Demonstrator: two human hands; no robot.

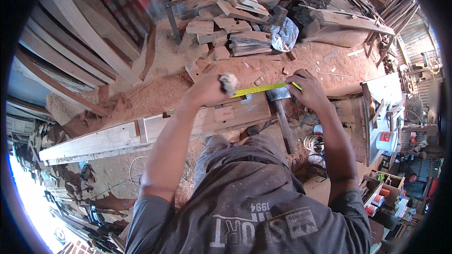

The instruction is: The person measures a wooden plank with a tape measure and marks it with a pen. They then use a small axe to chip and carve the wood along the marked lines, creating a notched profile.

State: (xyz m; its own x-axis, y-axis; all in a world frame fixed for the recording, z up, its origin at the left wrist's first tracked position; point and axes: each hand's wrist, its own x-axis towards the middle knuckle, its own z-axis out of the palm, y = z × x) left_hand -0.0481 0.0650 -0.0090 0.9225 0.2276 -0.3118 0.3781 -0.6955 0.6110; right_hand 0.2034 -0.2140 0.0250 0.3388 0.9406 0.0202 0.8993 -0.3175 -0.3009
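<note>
A yellow tape measure stretches between my two hands over a long wooden beam that has cut notches and patches. My left hand is closed at the left end of the tape, around a pale, mottled object with dark parts that I cannot make out clearly. My right hand pinches the right end, with a short yellow piece between thumb and fingers. Just below that hand lies a tool with a broad steel head and a long wooden handle, reaching down past the beam's right end.
Curved timbers lean at the left. Stacked offcuts, a white sack and piled planks lie beyond the sawdust-covered ground. A bench with buckets stands at the right; cables lie behind the beam.
</note>
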